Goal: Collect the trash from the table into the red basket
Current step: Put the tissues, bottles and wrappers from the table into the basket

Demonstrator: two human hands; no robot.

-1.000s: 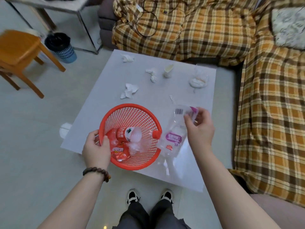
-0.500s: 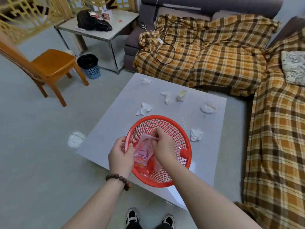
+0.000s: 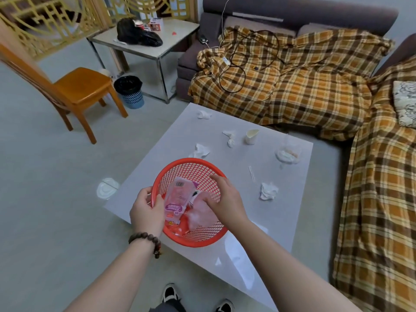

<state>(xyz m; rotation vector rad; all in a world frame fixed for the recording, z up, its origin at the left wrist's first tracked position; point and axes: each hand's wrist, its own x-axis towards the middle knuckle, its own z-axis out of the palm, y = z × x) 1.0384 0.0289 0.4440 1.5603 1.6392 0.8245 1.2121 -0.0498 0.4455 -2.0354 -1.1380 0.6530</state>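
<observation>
Plastic bag (image 3: 177,199) moved from beside the red basket (image 3: 191,167) to inside it, right hand (image 3: 221,194) now open above, left hand (image 3: 146,208) gripping the rim; tissues (image 3: 267,190) and paper cup (image 3: 251,136) remain on the table (image 3: 281,221).

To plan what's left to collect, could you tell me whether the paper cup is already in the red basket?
No, the paper cup stands on the table, beyond the red basket.

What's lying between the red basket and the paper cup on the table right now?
In the head view, one crumpled tissue lies between the red basket and the paper cup, just beyond the basket's far rim.
</observation>
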